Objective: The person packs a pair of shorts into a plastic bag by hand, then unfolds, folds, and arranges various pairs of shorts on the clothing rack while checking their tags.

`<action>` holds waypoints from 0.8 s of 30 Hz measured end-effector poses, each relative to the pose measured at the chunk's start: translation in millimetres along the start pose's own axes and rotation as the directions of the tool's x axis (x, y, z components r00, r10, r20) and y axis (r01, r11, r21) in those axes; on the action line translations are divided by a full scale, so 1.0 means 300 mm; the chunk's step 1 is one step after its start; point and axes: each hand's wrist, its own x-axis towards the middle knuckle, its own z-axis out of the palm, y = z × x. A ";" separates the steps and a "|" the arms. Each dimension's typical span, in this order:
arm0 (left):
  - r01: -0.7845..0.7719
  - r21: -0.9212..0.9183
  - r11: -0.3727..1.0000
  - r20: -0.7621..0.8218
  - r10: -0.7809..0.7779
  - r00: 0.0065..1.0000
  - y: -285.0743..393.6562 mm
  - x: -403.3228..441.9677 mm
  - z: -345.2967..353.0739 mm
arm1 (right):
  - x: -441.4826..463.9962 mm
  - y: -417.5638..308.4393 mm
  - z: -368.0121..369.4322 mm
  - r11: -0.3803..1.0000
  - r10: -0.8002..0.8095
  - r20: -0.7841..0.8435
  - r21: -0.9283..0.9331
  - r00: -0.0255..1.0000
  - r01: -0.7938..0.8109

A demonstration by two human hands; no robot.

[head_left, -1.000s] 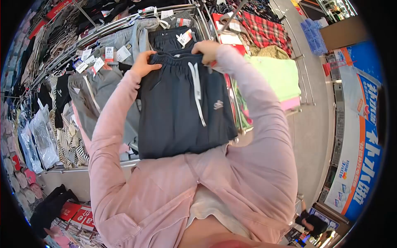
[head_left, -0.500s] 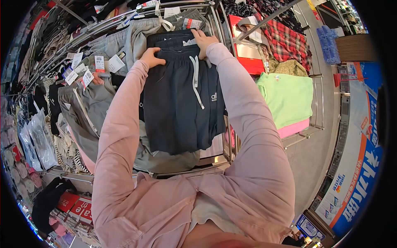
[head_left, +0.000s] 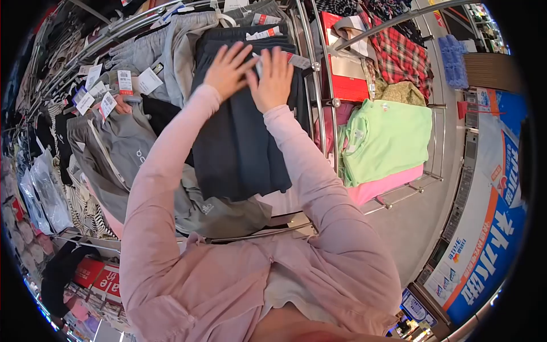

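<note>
Dark navy pants (head_left: 242,145) lie folded on a stack on the metal rack. Both of my hands rest flat on their upper part, close together. My left hand (head_left: 228,73) has its fingers spread over the fabric. My right hand (head_left: 272,80) lies just right of it, fingers stretched and slightly apart. A price tag (head_left: 297,60) sticks out by the right fingertips, and another paper tag (head_left: 264,33) lies near the waistband. Grey sweatpants (head_left: 191,54) lie along the left side of the stack. Olive-grey pants (head_left: 117,145) with a white drawstring are farther left.
A metal rail (head_left: 319,85) runs along the right of the stack. Beyond it are a light green garment (head_left: 390,137), a pink one (head_left: 387,183) and red plaid cloth (head_left: 396,54). Several white tags (head_left: 150,81) hang at the left. A blue-and-white sign (head_left: 484,256) stands at the right.
My hands have left the waistband's edges and moved inward, flattening onto the pants. The white drawstring and printed logo on the navy pants no longer show. The view has shifted slightly.
</note>
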 end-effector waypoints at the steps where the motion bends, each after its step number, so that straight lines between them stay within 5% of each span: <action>1: 0.020 0.003 1.000 0.050 -0.020 0.999 -0.055 -0.018 0.031 | -0.024 0.027 0.020 0.997 -0.063 0.103 -0.035 0.993 0.067; 3: 0.043 0.070 0.997 0.162 -0.054 0.985 -0.093 -0.023 0.055 | -0.044 0.155 0.069 0.958 -0.172 0.222 -0.187 0.960 0.215; 6: 0.091 0.038 0.995 0.202 -0.097 0.975 -0.042 -0.002 -0.030 | -0.013 0.172 -0.016 0.992 0.006 0.240 -0.127 0.971 0.025; 8: 0.138 -0.150 0.979 -0.015 -0.141 0.990 0.003 -0.039 -0.157 | -0.011 0.083 -0.097 0.999 0.027 0.037 -0.038 0.999 -0.026; 10: 0.208 -0.288 0.935 -0.145 -0.257 0.955 0.040 -0.178 -0.345 | -0.058 -0.058 -0.185 0.999 -0.038 0.003 -0.016 0.999 0.038; 12: 0.327 -0.371 0.869 -0.182 -0.413 0.893 0.040 -0.390 -0.506 | -0.143 -0.199 -0.196 0.970 -0.129 0.086 0.219 0.988 0.108; 14: 0.500 -0.392 0.772 -0.265 -0.616 0.742 -0.022 -0.635 -0.596 | -0.241 -0.353 -0.171 0.903 -0.249 0.187 0.400 0.950 0.158; 16: 0.701 -0.428 0.570 -0.334 -0.821 0.463 -0.144 -0.895 -0.631 | -0.319 -0.505 -0.126 0.830 -0.272 0.256 0.551 0.928 0.091; 17: 0.797 -0.325 0.508 -0.359 -0.846 0.393 -0.210 -0.987 -0.669 | -0.332 -0.577 -0.101 0.796 -0.294 0.258 0.599 0.920 0.086; 20: 0.901 -0.047 0.431 -0.437 -0.820 0.370 -0.426 -1.196 -0.676 | -0.315 -0.765 0.036 0.676 -0.291 0.275 0.737 0.916 -0.006; 24: 0.952 -0.134 0.275 -0.275 -0.933 0.231 -0.548 -1.192 -0.653 | -0.272 -0.987 0.183 0.700 0.040 0.301 0.672 0.953 -0.241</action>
